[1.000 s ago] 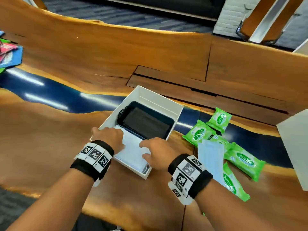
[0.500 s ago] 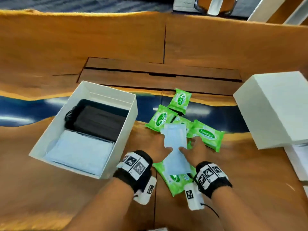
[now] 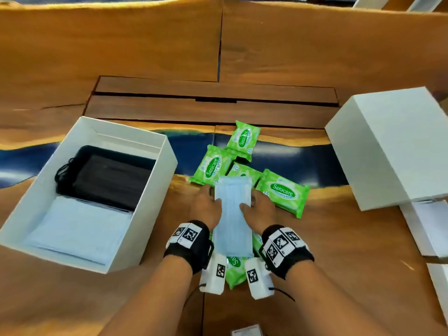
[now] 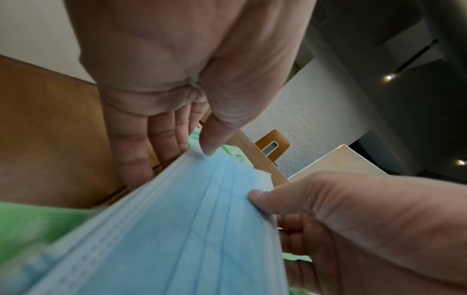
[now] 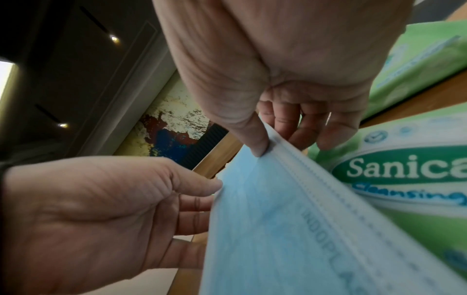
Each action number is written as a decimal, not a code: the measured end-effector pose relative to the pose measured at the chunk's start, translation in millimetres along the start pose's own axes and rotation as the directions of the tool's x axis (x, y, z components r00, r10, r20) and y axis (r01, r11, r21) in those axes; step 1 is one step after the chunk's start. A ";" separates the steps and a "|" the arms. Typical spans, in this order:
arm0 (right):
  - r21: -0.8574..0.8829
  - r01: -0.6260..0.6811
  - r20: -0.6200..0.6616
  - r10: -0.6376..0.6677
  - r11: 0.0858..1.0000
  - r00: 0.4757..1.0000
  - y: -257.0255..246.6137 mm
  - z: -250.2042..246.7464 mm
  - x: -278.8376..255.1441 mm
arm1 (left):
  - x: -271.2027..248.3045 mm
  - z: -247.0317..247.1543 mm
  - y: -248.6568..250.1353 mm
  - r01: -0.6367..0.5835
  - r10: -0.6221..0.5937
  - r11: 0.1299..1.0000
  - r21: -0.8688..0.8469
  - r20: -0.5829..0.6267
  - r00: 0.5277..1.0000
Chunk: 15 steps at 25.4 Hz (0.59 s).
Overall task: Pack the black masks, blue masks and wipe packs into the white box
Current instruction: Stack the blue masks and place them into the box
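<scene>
Head view: left hand (image 3: 206,207) and right hand (image 3: 259,209) at 6 o'clock of the wooden table (image 3: 145,44), both gripping one stack of blue masks (image 3: 232,214) by its long edges, thumbs on top, fingers underneath. Stack lengthwise toward 12 o'clock, over a cluster of green wipe packs (image 3: 282,194) spreading from 12 to 3 o'clock of the hands, one more pack (image 3: 234,270) showing under the stack's near end between the wrists. White box (image 3: 155,190) open at 9 o'clock, holding black masks (image 3: 106,177) in its far half and another layer of blue masks (image 3: 75,229) in its near half. Closed white carton (image 3: 397,146) at 2 o'clock, well apart from the hands.

Left wrist view: left hand (image 4: 177,79) with thumb tip pressed onto the stack's (image 4: 177,229) edge, fingers nearly straight beneath it; right hand (image 4: 353,229) pinching the opposite edge. Green pack (image 4: 30,225), blurred, at 8 o'clock.

Right wrist view: right hand (image 5: 278,69) pinching the stack (image 5: 278,229) between thumb and curled fingers; left hand (image 5: 101,199) holding the other edge at 9 o'clock. Wipe pack (image 5: 417,179) labelled "Sanica…" just beside the stack at 3 o'clock.
</scene>
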State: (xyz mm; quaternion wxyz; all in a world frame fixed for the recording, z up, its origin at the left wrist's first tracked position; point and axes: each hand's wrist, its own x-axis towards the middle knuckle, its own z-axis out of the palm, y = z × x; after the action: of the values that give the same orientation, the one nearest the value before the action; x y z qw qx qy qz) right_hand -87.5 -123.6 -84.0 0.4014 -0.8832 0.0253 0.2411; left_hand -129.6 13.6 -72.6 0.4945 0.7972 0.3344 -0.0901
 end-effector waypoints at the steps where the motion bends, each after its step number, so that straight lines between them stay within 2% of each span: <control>1: 0.008 0.030 -0.006 -0.030 1.000 1.000 0.0 -2.2 -2.6 | -3.4 -2.7 3.1 -0.002 0.001 1.000 -0.029 -0.024 1.000; 4: 0.168 0.061 0.007 -0.063 0.984 0.998 -12.8 -13.3 -17.2 | -12.1 -13.0 5.1 0.024 -0.026 0.978 -0.207 -0.009 1.000; 6: 0.379 0.057 0.110 -0.106 0.924 0.988 -29.4 -22.9 -33.0 | -19.5 -22.8 8.7 0.096 -0.096 0.899 -0.428 0.020 0.995; 7: 0.478 0.013 0.193 -0.120 0.878 0.974 -39.1 -28.9 -43.6 | -23.4 -28.8 12.2 0.138 -0.125 0.808 -0.573 0.062 0.990; 8: 0.560 -0.051 0.287 -0.135 0.827 0.948 -48.2 -34.3 -55.3 | -27.4 -35.0 16.5 0.176 -0.126 0.674 -0.717 0.123 0.984; 9: 0.620 -0.100 0.344 -0.155 0.778 0.926 -55.0 -38.8 -66.3 | -32.2 -41.5 22.6 0.202 -0.102 0.540 -0.817 0.175 0.979; 10: 0.652 -0.102 0.359 -0.187 0.751 0.914 -56.8 -39.4 -74.3 | -36.1 -47.0 27.2 0.222 -0.080 0.450 -0.865 0.209 0.975; 11: 0.646 -0.060 0.340 -0.216 0.761 0.915 -58.4 -35.6 -81.4 | -40.7 -51.6 31.4 0.246 -0.058 0.392 -0.887 0.243 0.968; 12: 0.580 0.033 0.290 -0.245 0.814 0.925 -58.4 -28.9 -85.7 | -46.7 -55.2 36.3 0.270 -0.042 0.361 -0.893 0.274 0.961; 13: 0.486 0.135 0.229 -0.275 0.863 0.934 -58.2 -21.2 -89.3 | -50.9 -56.7 38.7 0.296 -0.033 0.333 -0.895 0.303 0.952; 15: 0.305 0.249 0.119 -0.296 0.919 0.948 -57.4 -6.3 -94.1 | -56.2 -56.8 37.4 0.325 -0.001 0.270 -0.906 0.337 0.942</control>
State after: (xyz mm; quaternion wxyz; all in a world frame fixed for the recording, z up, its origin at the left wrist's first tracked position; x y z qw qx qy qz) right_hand -154.4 -103.3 1.6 0.5552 -0.7882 -0.0962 0.2476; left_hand -159.7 26.2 9.5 0.8988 0.2849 0.3316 -0.0313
